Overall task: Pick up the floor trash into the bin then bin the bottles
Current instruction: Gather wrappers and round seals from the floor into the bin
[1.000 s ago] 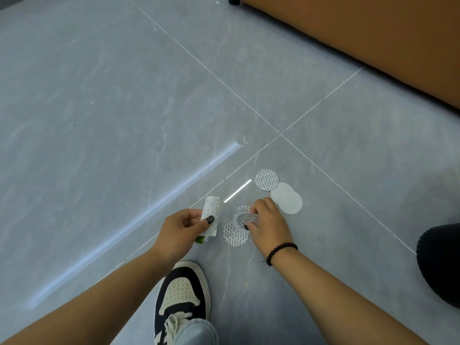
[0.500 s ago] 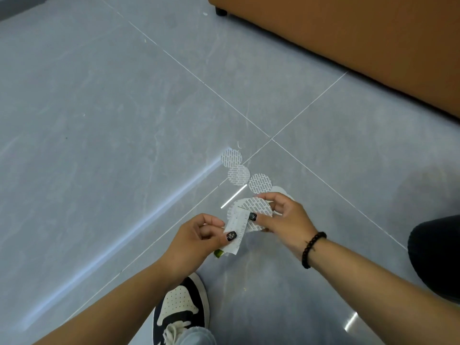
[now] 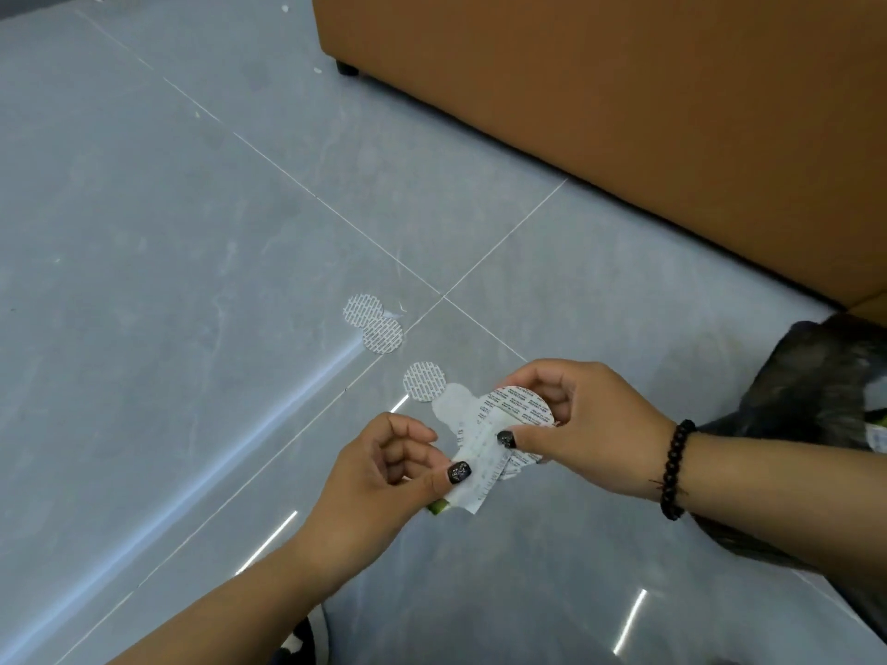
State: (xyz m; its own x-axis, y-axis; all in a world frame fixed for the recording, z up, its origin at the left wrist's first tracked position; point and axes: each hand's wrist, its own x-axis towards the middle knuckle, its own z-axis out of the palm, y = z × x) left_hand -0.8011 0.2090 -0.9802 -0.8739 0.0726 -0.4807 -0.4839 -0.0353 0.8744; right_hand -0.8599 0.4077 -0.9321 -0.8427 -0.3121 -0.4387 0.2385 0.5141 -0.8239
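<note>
left hand (image 3: 384, 477): thumb and curled fingers pinch white printed paper strip (image 3: 480, 472) | right hand (image 3: 576, 424): fingers pinch round printed foil seals (image 3: 521, 409)

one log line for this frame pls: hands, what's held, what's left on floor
left hand: pinches paper strip | right hand: pinches round seals | floor: three printed discs, white discs | black bag: right

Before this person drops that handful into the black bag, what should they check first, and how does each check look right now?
1. Left hand has a grip on the paper strip: ok.
2. Right hand has a grip on the round seals: ok.
3. Floor trash all gathered: not ok; three printed discs and a white piece remain.
4. Black bag within reach: ok.
5. Bag mouth open: cannot tell.
</note>
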